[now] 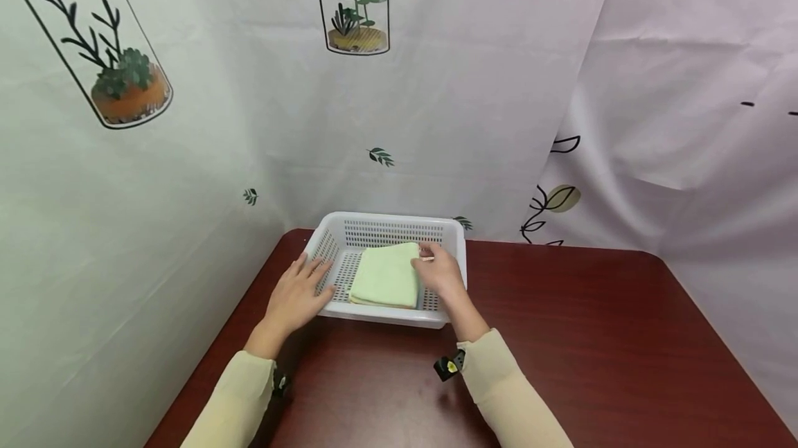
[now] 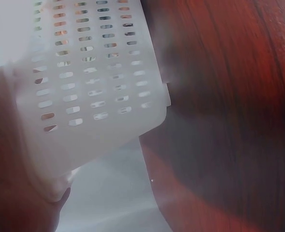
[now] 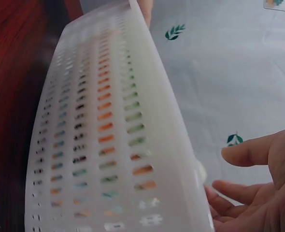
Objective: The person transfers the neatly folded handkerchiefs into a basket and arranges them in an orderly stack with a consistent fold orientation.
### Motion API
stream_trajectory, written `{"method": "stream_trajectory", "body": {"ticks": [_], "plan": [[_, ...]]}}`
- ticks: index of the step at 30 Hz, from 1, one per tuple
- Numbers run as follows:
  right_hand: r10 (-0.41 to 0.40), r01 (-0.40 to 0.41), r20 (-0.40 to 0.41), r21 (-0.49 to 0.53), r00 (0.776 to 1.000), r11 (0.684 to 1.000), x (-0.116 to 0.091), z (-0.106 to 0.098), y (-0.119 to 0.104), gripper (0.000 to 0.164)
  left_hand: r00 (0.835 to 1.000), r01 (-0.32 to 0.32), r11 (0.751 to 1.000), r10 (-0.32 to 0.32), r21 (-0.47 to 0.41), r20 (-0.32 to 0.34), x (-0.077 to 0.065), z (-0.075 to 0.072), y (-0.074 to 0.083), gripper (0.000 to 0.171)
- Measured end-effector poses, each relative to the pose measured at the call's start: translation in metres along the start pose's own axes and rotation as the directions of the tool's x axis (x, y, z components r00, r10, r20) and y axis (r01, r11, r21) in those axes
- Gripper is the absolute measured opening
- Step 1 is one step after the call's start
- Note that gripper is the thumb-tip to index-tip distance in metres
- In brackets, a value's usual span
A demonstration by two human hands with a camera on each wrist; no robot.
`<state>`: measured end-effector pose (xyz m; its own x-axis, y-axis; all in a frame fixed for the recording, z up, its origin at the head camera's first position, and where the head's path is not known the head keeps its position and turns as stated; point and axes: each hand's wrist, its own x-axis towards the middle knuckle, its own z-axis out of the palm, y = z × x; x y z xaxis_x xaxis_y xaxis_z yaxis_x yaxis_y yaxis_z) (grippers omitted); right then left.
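A white plastic basket (image 1: 393, 314) with slotted walls stands on the table. Inside it lies a folded pale green towel (image 1: 388, 275), with a thin orange edge showing under its front side. My left hand (image 1: 296, 298) rests at the basket's left rim, its fingers spread. My right hand (image 1: 441, 272) reaches over the right side, with its fingertips by the towel's right edge. In the right wrist view, a gap shows between the thumb (image 3: 246, 151) and the fingers (image 3: 241, 191) of that hand. Orange, green and dark colours appear through the slots of the basket (image 3: 171, 145).
The dark red wooden table (image 1: 573, 337) extends in front of the basket and to its right. Behind and to the left hangs a pale cloth (image 1: 449, 136) printed with plants. A black band with a small device (image 1: 446, 368) is on the right wrist.
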<state>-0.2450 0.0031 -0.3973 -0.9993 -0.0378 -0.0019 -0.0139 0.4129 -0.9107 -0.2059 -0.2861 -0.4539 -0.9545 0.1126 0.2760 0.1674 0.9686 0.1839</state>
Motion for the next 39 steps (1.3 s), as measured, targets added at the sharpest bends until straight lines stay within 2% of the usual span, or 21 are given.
{"method": "stream_trajectory", "body": {"ticks": [4,9,17,23,27,39], "plan": [[-0.046,0.046,-0.009,0.039,0.999,0.998,0.000,-0.009,0.002,0.043,1.000,-0.007,1.000,0.007,-0.006,-0.002,0.002,0.000,-0.002,0.061],[-0.051,0.051,0.001,0.077,0.999,0.996,-0.001,-0.023,0.008,0.042,1.000,-0.012,1.000,0.012,-0.006,0.014,0.003,-0.004,-0.001,0.061],[-0.074,0.074,0.000,0.050,0.997,0.996,-0.001,-0.045,0.020,0.046,0.998,-0.023,1.000,0.024,-0.014,0.066,0.003,-0.012,0.000,0.062],[-0.110,0.109,-0.010,-0.022,0.994,0.994,-0.004,-0.061,0.031,0.047,0.995,-0.016,0.999,0.019,-0.034,0.101,0.006,-0.015,-0.001,0.063],[-0.147,0.144,-0.030,-0.088,0.989,0.986,-0.005,-0.073,0.039,0.047,0.995,-0.012,0.998,0.017,-0.057,0.094,0.010,-0.016,0.001,0.064],[-0.250,0.229,-0.031,-0.307,0.968,0.924,-0.012,-0.101,0.063,0.049,0.994,-0.061,0.994,0.069,-0.089,0.085,0.022,-0.017,0.031,0.071]]}}
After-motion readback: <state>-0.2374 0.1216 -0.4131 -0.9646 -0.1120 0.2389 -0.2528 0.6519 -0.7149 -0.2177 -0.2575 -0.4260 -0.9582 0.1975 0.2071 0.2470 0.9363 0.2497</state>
